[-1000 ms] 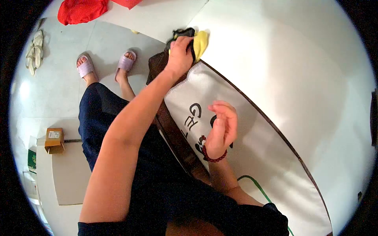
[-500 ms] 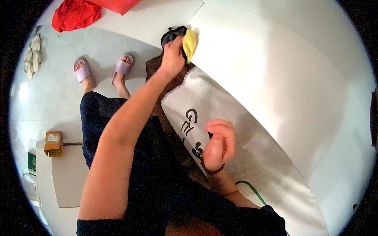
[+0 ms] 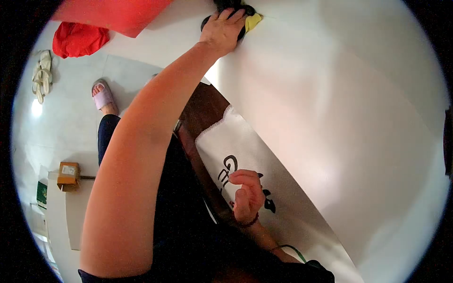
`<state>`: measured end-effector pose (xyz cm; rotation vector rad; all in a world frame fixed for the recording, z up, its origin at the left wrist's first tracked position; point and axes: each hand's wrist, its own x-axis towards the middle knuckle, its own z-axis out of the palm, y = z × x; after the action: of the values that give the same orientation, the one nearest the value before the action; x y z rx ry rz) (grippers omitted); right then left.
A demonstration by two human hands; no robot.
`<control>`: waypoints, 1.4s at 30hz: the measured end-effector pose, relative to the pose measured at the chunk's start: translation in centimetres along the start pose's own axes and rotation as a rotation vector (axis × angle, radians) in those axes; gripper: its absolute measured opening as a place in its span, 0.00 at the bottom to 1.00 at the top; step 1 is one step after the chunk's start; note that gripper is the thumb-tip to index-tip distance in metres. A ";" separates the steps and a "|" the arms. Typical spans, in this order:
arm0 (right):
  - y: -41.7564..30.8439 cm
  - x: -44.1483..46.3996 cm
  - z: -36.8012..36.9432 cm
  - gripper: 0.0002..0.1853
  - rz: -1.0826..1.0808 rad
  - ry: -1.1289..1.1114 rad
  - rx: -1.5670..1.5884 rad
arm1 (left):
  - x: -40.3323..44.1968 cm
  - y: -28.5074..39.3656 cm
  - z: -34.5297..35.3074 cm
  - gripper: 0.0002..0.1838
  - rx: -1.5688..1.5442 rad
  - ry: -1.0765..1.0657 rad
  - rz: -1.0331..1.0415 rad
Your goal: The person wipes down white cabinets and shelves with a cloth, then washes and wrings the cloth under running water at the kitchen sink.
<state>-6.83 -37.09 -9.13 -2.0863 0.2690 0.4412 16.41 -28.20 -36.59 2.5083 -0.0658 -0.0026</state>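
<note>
My left hand (image 3: 222, 32) reaches far out at the top, on a large smooth white surface (image 3: 330, 118). Its fingers are bent over a soft-looking black and yellow cloth bundle; a yellow corner (image 3: 253, 22) shows at the right of the hand, and black parts stick out beyond the fingertips. The bundle's exact kind is hard to make out. My right hand (image 3: 247, 195), with a dark bead bracelet at the wrist, hovers over a white cloth (image 3: 288, 203) with black lettering. Its fingers are loosely curled, thumb apart, and nothing shows in them.
Dark brown wood (image 3: 205, 108) shows under the white cloth's edge. Red fabric (image 3: 80, 40) lies at upper left beside a red panel (image 3: 122, 14). Light sandals (image 3: 42, 75) and my slippered foot (image 3: 102, 96) are on the grey floor. A small cardboard box (image 3: 69, 177) stands at left.
My left hand has moved up and away from me with the black and yellow cloth bundle. My right hand has shifted slightly left and down, still loosely curled.
</note>
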 end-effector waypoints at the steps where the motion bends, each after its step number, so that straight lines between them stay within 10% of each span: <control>1: 0.2 0.4 0.1 0.08 0.014 -0.012 -0.008 | 0.4 -0.1 -0.7 0.27 -0.025 -0.029 -0.008; 8: -1.2 0.9 0.7 0.07 0.074 -0.097 0.055 | -10.9 -3.9 -3.3 0.23 -0.161 -0.341 0.206; 11: -2.5 0.6 1.4 0.07 0.084 -0.144 0.092 | -17.9 -7.5 -7.9 0.22 -0.155 -0.956 0.282; 18: -2.3 0.5 2.5 0.07 0.135 -0.175 0.091 | -7.5 -4.1 -9.1 0.30 -0.425 0.145 0.048; 24: 0.5 -0.4 2.0 0.07 0.265 -0.102 0.160 | -0.4 -2.1 -2.1 0.29 0.249 -0.135 0.110; 31: 1.1 0.0 1.5 0.05 0.292 -0.143 0.196 | -9.6 -6.8 -3.4 0.22 0.060 -0.223 0.400; 36: 1.8 0.4 1.4 0.05 0.301 -0.149 0.197 | -4.0 -8.3 -4.5 0.36 0.132 0.263 -0.051; 40: 2.7 0.5 1.4 0.05 0.314 -0.147 0.189 | -0.7 -4.5 -4.3 0.48 0.341 -0.080 -0.405; 42: 3.2 0.7 1.6 0.05 0.304 -0.158 0.167 | 0.3 -3.2 -2.8 0.37 0.323 0.022 -0.305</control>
<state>-7.63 -37.45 -12.68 -1.8409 0.5146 0.7362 16.95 -24.00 -36.20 2.8148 0.3524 -0.0970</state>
